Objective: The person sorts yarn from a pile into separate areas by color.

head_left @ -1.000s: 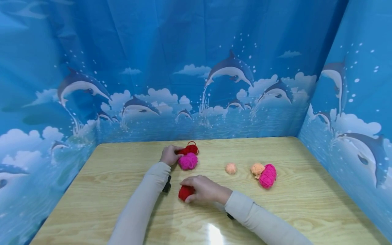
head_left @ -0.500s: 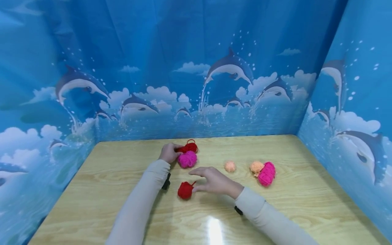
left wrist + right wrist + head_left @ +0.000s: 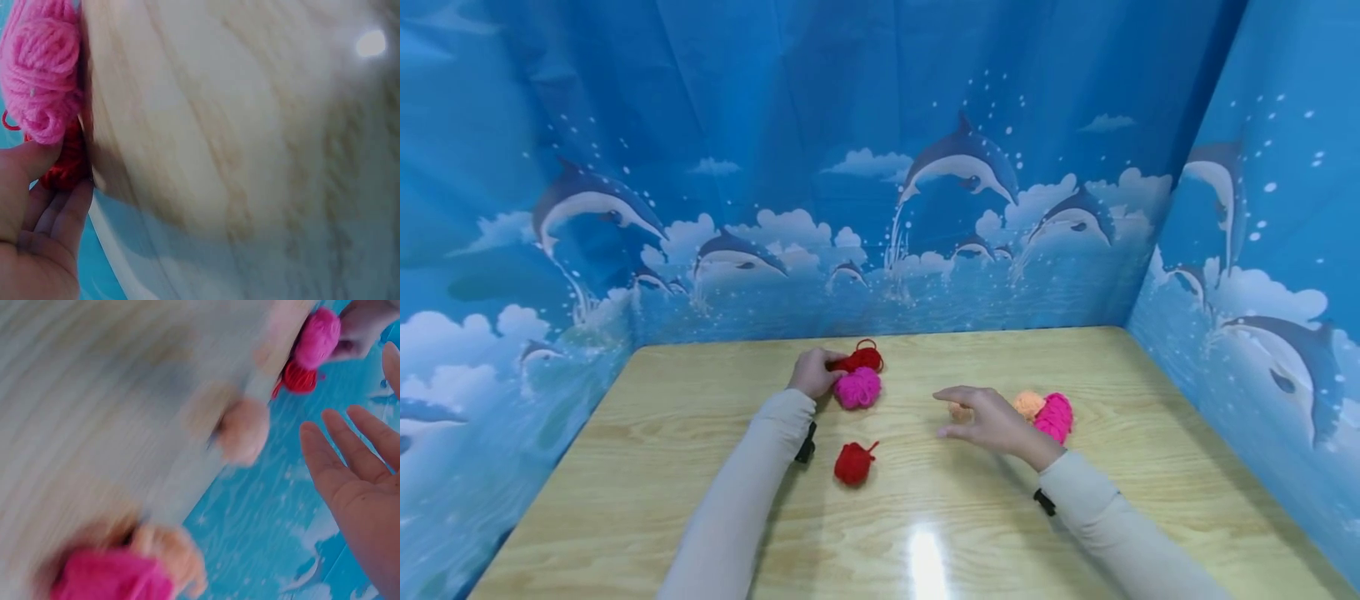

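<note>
Left hand [image 3: 814,373] grips red yarn bundle [image 3: 862,359] at table's [image 3: 647,467] far side, pink ball [image 3: 858,387] touching it. Right hand [image 3: 988,419], fingers spread, empty, hovers over small peach ball [image 3: 956,409] (mostly hidden). Red ball [image 3: 852,463] lies alone, nearer.

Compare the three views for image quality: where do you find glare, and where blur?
Head view: sharp, with a white glare patch on the table near the front edge. Left wrist view: pink yarn fairly clear, tabletop smeared, a small glare spot at top right. Right wrist view: heavily blurred, the peach ball soft-edged.
</note>
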Demonstrator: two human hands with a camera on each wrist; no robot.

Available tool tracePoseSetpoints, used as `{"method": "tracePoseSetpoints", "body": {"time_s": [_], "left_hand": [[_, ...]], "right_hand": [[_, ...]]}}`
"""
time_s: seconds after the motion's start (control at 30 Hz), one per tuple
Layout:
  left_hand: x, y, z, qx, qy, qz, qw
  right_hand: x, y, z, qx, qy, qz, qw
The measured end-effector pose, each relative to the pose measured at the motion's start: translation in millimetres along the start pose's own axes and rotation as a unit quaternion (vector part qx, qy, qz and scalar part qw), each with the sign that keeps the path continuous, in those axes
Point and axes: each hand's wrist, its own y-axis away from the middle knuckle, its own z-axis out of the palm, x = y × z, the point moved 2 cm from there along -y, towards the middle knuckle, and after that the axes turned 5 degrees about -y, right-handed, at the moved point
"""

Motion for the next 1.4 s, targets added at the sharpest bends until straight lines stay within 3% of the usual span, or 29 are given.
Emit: {"method": "tracePoseSetpoints", "body": {"time_s": [0.63, 1.17, 1.4], "left_hand": [[-0.3, 2.5, 2.6, 0.005, 0.009, -0.010, 0.9999], [0.4, 3.5, 2.3, 0.004, 0.015, -0.020, 0.9997], [0.0, 3.1, 2.1, -0.001, 0.017, -0.023, 0.9996]], "right_hand": [[59, 37, -55, 0.067, 0.045, 0.093, 0.992], [88, 38, -72, 0.001, 0.065, 0.111, 0.992], [93, 32, -72, -0.003, 0.073, 0.111, 0.991]]}}
